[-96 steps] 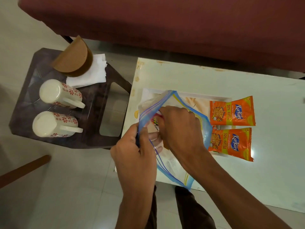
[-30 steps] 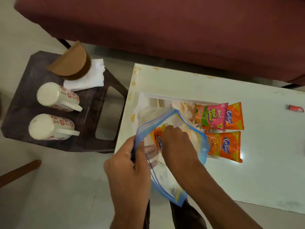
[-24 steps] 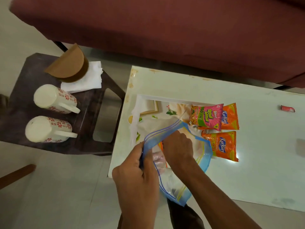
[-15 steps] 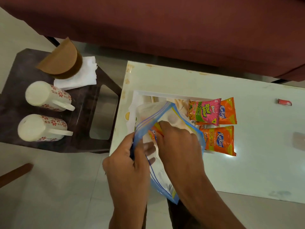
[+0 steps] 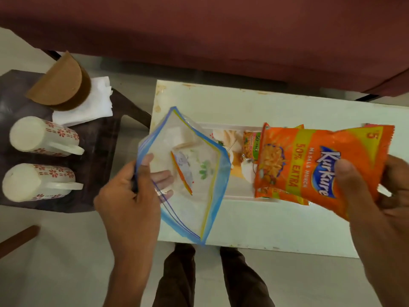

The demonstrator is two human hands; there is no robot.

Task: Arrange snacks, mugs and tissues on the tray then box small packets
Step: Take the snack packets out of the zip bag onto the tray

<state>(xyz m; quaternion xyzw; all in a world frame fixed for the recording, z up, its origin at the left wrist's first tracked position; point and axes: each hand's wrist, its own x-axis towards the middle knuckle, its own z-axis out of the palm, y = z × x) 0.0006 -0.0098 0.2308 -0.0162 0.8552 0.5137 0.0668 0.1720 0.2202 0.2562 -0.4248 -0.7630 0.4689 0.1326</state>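
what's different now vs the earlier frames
The right hand has pulled out of the zip bag gripping an orange Kurkure packet, carrying it right, over the tray. A pink packet reached the tray before that. Unchanged: left hand holds the bag's mouth; mugs and tissues on the stool.

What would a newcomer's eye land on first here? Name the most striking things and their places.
The bright orange crinkly Kurkure snack packet dominates, gripped by the right hand over the white table's right side. Left of it, the left hand holds open a clear plastic zip bag with blue edges. Two white floral ceramic mugs lie sideways on the dark stool at far left.
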